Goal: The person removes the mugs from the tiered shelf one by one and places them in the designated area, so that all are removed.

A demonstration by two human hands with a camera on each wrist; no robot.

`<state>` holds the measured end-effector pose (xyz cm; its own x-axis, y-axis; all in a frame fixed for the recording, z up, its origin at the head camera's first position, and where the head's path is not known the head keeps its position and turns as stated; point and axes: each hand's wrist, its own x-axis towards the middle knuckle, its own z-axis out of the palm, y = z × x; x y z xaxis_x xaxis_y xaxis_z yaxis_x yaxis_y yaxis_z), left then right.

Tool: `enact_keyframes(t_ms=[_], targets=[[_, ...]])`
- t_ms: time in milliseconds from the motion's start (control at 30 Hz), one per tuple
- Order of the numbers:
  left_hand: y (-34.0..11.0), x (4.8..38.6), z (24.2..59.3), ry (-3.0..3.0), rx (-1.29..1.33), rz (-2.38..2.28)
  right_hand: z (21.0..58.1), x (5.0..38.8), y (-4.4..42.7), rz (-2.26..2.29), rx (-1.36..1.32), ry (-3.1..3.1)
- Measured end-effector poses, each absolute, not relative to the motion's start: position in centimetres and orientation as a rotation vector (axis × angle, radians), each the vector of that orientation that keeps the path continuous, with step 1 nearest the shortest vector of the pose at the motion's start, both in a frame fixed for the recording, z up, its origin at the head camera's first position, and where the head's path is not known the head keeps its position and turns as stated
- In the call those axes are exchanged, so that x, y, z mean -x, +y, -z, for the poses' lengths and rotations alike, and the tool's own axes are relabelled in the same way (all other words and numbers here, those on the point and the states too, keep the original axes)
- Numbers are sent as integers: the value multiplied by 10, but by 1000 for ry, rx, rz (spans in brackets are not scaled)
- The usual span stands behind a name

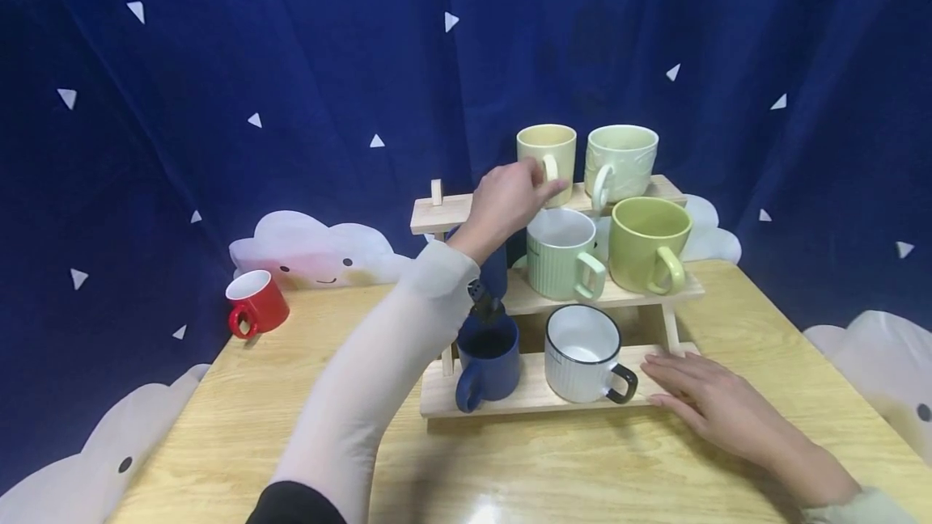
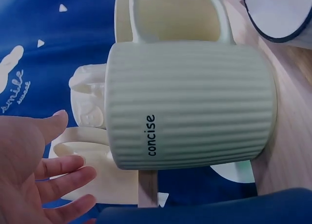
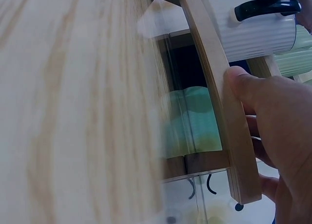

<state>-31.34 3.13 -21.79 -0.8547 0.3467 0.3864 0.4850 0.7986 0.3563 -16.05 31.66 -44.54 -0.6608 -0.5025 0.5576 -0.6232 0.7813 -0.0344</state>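
My left hand (image 1: 510, 199) is at the pale yellow mug (image 1: 564, 144) on the top tier of a wooden rack (image 1: 455, 213). In the left wrist view the thumb and fingers of that hand (image 2: 36, 168) are apart beside the yellow mug's handle (image 2: 80, 134); contact is unclear. My right hand (image 1: 717, 403) rests on the right end of the bottom tier, fingers extended. The right wrist view shows this hand (image 3: 287, 121) with its thumb on the board's edge (image 3: 226, 102). A white mug with a black handle (image 1: 582, 362) stands left of it.
An embossed pale green mug (image 1: 633, 164) stands on the top tier. Below are a ribbed green mug (image 1: 557, 257) and an olive mug (image 1: 648, 237). A dark blue mug (image 1: 498, 370) is on the bottom tier. On the table's left side sits a red mug (image 1: 265, 306).
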Motion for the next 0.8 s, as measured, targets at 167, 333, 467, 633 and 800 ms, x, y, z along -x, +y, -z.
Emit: enact_keyframes(t_ms=[167, 333, 467, 633, 800], targets=[[31, 314, 219, -2701, 600, 652, 449, 161, 318, -301, -845, -2425], [31, 317, 219, -2708, 568, 649, 451, 163, 318, -299, -852, -2416], [28, 319, 218, -2708, 550, 667, 451, 163, 318, -295, -856, -2414], [23, 322, 215, -2707, 535, 724, 449, 162, 317, -297, -855, -2412], [17, 325, 213, -2706, 499, 844, 449, 163, 318, -301, -858, -2412]])
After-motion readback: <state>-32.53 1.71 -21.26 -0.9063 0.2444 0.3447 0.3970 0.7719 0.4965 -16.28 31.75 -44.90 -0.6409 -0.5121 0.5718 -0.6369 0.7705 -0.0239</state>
